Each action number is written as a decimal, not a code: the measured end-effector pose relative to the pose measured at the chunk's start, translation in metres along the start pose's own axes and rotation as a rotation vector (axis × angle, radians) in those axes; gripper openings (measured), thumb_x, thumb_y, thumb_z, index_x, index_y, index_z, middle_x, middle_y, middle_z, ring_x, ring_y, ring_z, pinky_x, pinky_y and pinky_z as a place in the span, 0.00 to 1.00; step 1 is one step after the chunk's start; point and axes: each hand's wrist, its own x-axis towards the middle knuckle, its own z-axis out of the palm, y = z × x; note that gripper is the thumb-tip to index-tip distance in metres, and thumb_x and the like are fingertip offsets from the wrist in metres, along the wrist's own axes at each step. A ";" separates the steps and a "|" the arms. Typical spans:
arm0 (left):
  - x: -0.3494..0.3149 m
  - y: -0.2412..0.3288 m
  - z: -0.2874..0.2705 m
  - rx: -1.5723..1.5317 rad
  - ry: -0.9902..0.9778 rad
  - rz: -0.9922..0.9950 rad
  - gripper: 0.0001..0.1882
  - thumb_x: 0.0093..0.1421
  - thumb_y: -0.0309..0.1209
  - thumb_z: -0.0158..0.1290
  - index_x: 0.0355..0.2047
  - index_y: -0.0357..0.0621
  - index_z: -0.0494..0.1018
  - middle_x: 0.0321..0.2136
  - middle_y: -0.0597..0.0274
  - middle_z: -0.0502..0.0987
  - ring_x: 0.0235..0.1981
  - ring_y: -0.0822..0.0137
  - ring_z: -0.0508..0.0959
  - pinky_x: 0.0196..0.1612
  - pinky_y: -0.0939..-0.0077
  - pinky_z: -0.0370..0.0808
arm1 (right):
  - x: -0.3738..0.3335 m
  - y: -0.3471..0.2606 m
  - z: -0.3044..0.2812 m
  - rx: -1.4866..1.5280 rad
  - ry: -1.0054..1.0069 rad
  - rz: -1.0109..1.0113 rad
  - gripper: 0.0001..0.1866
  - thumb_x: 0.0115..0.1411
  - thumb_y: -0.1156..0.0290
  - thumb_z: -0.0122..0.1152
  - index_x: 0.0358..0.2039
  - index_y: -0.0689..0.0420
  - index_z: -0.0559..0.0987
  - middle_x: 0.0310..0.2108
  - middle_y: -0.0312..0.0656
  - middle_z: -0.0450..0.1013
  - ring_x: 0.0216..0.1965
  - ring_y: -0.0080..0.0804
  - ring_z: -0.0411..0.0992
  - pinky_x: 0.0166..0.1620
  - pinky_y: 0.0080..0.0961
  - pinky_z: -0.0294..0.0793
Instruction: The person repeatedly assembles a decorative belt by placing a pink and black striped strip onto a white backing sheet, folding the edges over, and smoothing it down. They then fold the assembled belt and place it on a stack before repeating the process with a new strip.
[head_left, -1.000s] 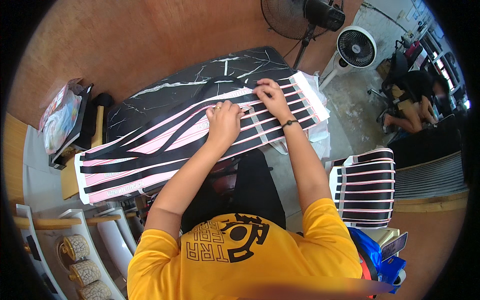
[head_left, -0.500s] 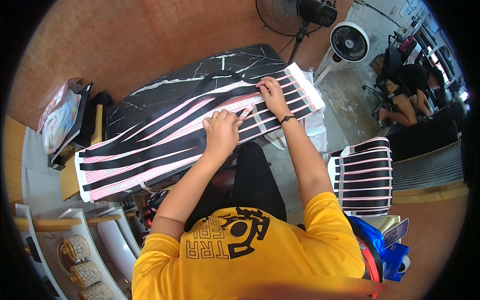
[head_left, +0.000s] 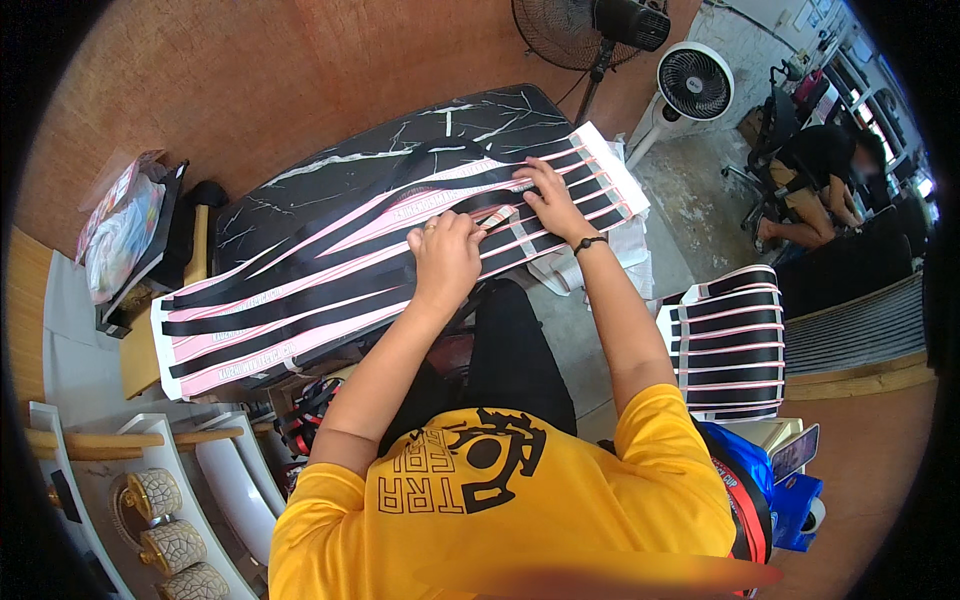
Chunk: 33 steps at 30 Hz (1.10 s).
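View from my remote seat, head cam. Hidden/unclear: L hand (head_left: 447, 255) covers part of the strap sheet (head_left: 240, 370), so contact under its palm & thumb isn't visible to me; print on the pink backing is too blurred to read; the tall black fan (head_left: 570, 35) is cut off by the upper edge, & the seated co-worker (head_left: 810, 170) at far R is dark, partly hidden.

Orientation: sheet lies flat on the black marbled table (head_left: 270, 215), long axis lower L to upper R, w/ black straps (head_left: 300, 300) running roughly lengthwise, bowed & uneven toward the L half, straighter nr the R. White end strip (head_left: 610, 165) at upper R; a pale crossband (head_left: 522, 235) spans several straps btwn the hands.

Grip: L hand's fingers curled down abt mid-sheet, beside a small striped tab (head_left: 498, 218); whether it pinches anything, I can't tell. R hand (head_left: 555, 208), nearer the white end, has fingers parted & bent, tips on the straps, not clenched.
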 end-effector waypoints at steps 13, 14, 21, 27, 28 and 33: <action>0.002 0.003 -0.005 -0.036 -0.072 0.014 0.05 0.55 0.29 0.60 0.26 0.44 0.75 0.29 0.60 0.74 0.38 0.55 0.75 0.43 0.57 0.59 | -0.010 -0.012 0.008 -0.108 0.006 0.053 0.07 0.56 0.67 0.65 0.32 0.55 0.82 0.45 0.45 0.72 0.50 0.47 0.68 0.54 0.40 0.65; -0.002 0.008 -0.007 -0.036 -0.072 0.062 0.05 0.55 0.29 0.60 0.26 0.45 0.75 0.29 0.60 0.74 0.38 0.56 0.74 0.43 0.57 0.59 | -0.008 -0.009 0.012 -0.112 0.017 0.056 0.07 0.56 0.67 0.65 0.32 0.56 0.82 0.44 0.45 0.72 0.49 0.47 0.68 0.53 0.40 0.66; -0.037 0.034 -0.030 -0.052 -0.140 0.162 0.03 0.53 0.27 0.59 0.27 0.46 0.74 0.29 0.61 0.73 0.38 0.56 0.74 0.42 0.56 0.59 | 0.007 0.010 0.012 -0.115 0.098 0.160 0.07 0.56 0.70 0.67 0.29 0.60 0.81 0.35 0.46 0.74 0.44 0.47 0.71 0.49 0.38 0.71; -0.026 0.018 -0.031 -0.049 0.004 0.029 0.04 0.56 0.29 0.59 0.26 0.45 0.76 0.28 0.60 0.75 0.36 0.56 0.75 0.42 0.58 0.59 | -0.012 -0.003 -0.022 0.134 0.119 0.032 0.08 0.61 0.66 0.61 0.35 0.55 0.84 0.53 0.46 0.71 0.55 0.42 0.68 0.56 0.34 0.68; -0.025 0.016 -0.031 -0.051 0.012 0.016 0.04 0.57 0.29 0.59 0.26 0.45 0.76 0.28 0.60 0.75 0.36 0.56 0.75 0.42 0.58 0.59 | -0.018 -0.005 -0.026 0.049 0.052 0.016 0.08 0.60 0.66 0.62 0.35 0.54 0.84 0.54 0.45 0.71 0.55 0.42 0.68 0.57 0.34 0.67; -0.028 0.024 -0.035 -0.078 -0.018 0.060 0.05 0.56 0.29 0.59 0.25 0.45 0.75 0.28 0.60 0.74 0.36 0.56 0.74 0.42 0.58 0.59 | -0.032 -0.012 -0.017 -0.165 -0.053 0.087 0.07 0.55 0.65 0.67 0.33 0.52 0.83 0.49 0.42 0.73 0.53 0.44 0.68 0.56 0.37 0.66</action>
